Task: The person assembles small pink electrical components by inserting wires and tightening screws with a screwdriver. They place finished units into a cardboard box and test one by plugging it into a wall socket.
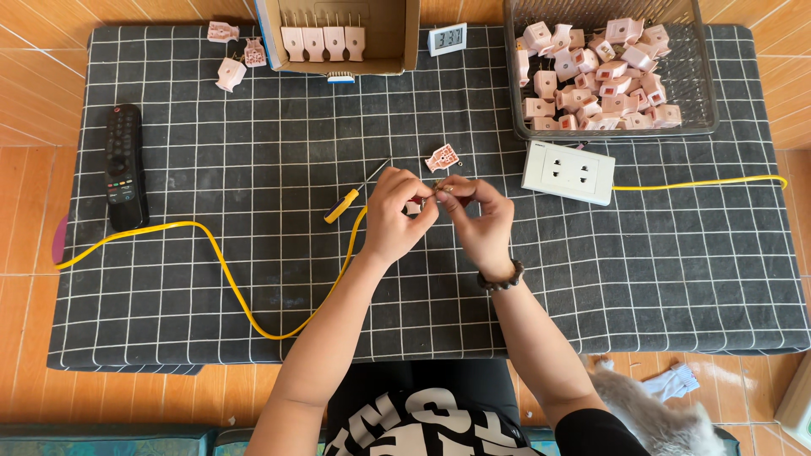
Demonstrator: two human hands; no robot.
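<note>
My left hand point(395, 211) and my right hand point(480, 218) meet over the middle of a dark checked mat point(253, 279). Their fingertips pinch a small pink plug part point(416, 206) with a little metal piece between them; most of it is hidden by the fingers. An opened pink plug half point(441, 158) lies just beyond the hands. A yellow-handled screwdriver point(353, 196) lies to the left of my left hand. A yellow cable point(228, 268) runs under the hands.
A wire basket point(701, 84) with several pink plugs stands at the back right. A cardboard box point(397, 38) holds a row of plugs. A white socket block point(568, 172), small clock point(447, 38), black remote point(123, 166) and loose plugs point(230, 74) lie around.
</note>
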